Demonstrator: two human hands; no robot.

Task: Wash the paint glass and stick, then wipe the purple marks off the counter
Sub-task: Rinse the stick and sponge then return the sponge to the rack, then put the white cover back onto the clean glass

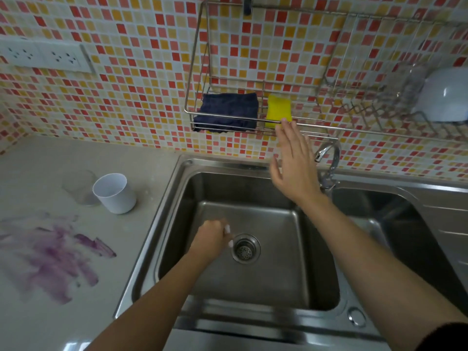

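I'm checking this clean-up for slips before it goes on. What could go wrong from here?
1. The right hand reaches up to the yellow sponge in the wire wall rack; a tug might drop the dark blue cloth beside it into the steel sink.
2. The clear glass and white cup stand near the purple paint smears; wiping could knock them.

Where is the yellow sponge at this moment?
In the head view, the yellow sponge sits in the wall rack above the sink, right of the dark blue cloth, just above the right hand.
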